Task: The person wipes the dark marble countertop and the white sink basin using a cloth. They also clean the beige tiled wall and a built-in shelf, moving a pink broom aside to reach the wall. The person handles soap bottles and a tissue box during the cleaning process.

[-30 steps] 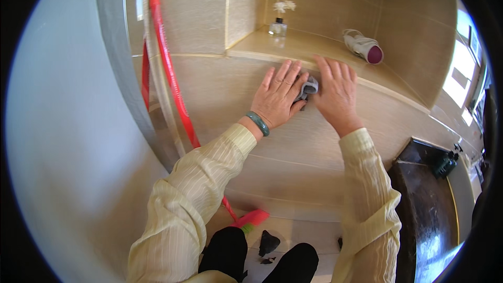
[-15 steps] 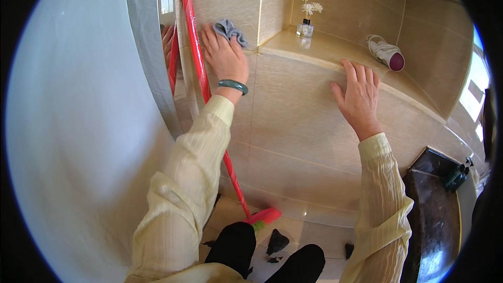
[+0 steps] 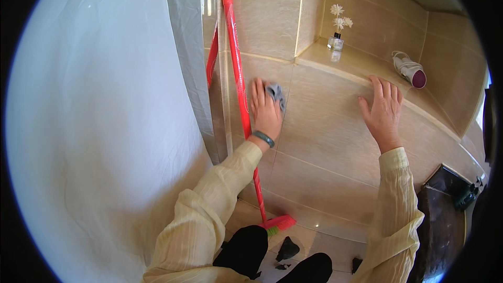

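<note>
My left hand (image 3: pixel 266 112), with a dark green bangle (image 3: pixel 263 139) at its wrist, presses a crumpled grey cloth (image 3: pixel 275 96) against the beige tiled wall (image 3: pixel 322 112). Part of the cloth is hidden under the palm. Just left of that hand, a broom with a red handle (image 3: pixel 237 55) leans on the wall, its pink head (image 3: pixel 281 222) down on the floor. My right hand (image 3: pixel 384 116) is open, thumb apart, its fingertips at the front edge of a tiled ledge (image 3: pixel 361 65). It holds nothing.
On the ledge stand a small glass bottle with white flowers (image 3: pixel 336 41) and a white hair dryer with its cord wound round it (image 3: pixel 410 69). A pale curtain (image 3: pixel 105 126) fills the left side. A dark basin counter (image 3: pixel 443 230) is at lower right. Dark pieces (image 3: pixel 287 249) lie on the floor.
My left hand has slid the grey cloth down the wall, from beside the ledge's height to below it. The right hand stays at the ledge edge. The whole view has shifted slightly.
</note>
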`<state>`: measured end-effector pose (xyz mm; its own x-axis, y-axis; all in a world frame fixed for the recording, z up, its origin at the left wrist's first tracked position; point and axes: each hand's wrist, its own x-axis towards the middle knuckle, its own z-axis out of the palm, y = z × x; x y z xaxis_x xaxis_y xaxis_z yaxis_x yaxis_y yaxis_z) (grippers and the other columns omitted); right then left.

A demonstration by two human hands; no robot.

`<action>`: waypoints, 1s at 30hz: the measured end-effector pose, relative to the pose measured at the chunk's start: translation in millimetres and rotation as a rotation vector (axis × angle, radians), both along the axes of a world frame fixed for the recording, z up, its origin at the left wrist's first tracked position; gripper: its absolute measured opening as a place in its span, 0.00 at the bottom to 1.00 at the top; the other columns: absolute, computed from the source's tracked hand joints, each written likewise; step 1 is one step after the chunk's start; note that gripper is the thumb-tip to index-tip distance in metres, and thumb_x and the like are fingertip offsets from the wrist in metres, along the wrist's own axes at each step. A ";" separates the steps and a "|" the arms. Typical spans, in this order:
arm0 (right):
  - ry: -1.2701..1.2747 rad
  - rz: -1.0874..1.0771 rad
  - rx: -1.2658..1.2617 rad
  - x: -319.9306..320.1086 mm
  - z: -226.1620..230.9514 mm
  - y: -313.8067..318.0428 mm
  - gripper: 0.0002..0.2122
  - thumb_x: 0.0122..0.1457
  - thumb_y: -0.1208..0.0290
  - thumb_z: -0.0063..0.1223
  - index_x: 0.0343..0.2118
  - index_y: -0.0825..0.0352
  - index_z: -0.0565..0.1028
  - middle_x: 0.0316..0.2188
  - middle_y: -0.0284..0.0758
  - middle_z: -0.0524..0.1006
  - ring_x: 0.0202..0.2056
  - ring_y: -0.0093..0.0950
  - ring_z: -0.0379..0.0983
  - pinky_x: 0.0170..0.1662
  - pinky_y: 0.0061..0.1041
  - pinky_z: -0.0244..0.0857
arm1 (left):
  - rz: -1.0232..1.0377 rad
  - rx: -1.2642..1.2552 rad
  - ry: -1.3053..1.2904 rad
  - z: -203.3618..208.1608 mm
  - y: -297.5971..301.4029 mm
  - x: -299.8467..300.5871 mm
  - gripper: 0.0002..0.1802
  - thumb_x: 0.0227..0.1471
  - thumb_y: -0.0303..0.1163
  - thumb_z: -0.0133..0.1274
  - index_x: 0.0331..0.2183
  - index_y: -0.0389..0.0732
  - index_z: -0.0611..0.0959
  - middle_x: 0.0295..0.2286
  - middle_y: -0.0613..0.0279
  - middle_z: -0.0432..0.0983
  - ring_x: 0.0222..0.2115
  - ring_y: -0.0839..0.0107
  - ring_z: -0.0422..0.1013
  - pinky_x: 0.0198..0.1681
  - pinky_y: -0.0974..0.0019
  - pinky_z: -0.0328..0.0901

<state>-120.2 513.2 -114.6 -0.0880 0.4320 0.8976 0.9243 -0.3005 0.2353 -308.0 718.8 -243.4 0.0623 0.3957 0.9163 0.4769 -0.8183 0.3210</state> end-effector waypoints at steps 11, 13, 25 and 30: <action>-0.007 0.006 0.010 4.7 -1.6 -0.4 0.24 0.46 0.65 0.58 0.48 0.65 0.67 0.44 0.36 0.69 0.48 0.36 0.62 0.55 0.37 0.51 | -0.233 0.273 -0.103 58.9 1.0 -46.3 0.22 0.49 0.20 0.43 0.49 0.30 0.68 0.49 0.46 0.64 0.51 0.51 0.59 0.57 0.56 0.52; -0.009 0.016 0.015 3.8 -1.8 -0.6 0.24 0.46 0.65 0.58 0.48 0.64 0.67 0.44 0.35 0.69 0.48 0.36 0.62 0.55 0.37 0.51 | -0.127 0.300 -0.237 48.3 -12.7 -67.5 0.20 0.50 0.18 0.42 0.48 0.31 0.68 0.48 0.47 0.64 0.50 0.54 0.61 0.55 0.59 0.54; -0.010 0.042 0.037 3.8 -2.3 0.5 0.24 0.45 0.66 0.59 0.47 0.64 0.68 0.43 0.34 0.70 0.47 0.35 0.63 0.54 0.37 0.52 | -0.495 -0.227 -0.522 27.8 19.6 -37.4 0.08 0.54 0.22 0.47 0.39 0.33 0.75 0.35 0.57 0.73 0.36 0.71 0.68 0.43 0.70 0.62; -0.011 0.037 0.036 2.9 -1.9 1.1 0.23 0.46 0.65 0.59 0.47 0.64 0.68 0.43 0.34 0.70 0.47 0.35 0.63 0.54 0.37 0.52 | -0.102 0.150 -0.383 60.8 38.0 -27.0 0.12 0.47 0.20 0.52 0.37 0.32 0.75 0.39 0.51 0.65 0.43 0.54 0.62 0.48 0.60 0.58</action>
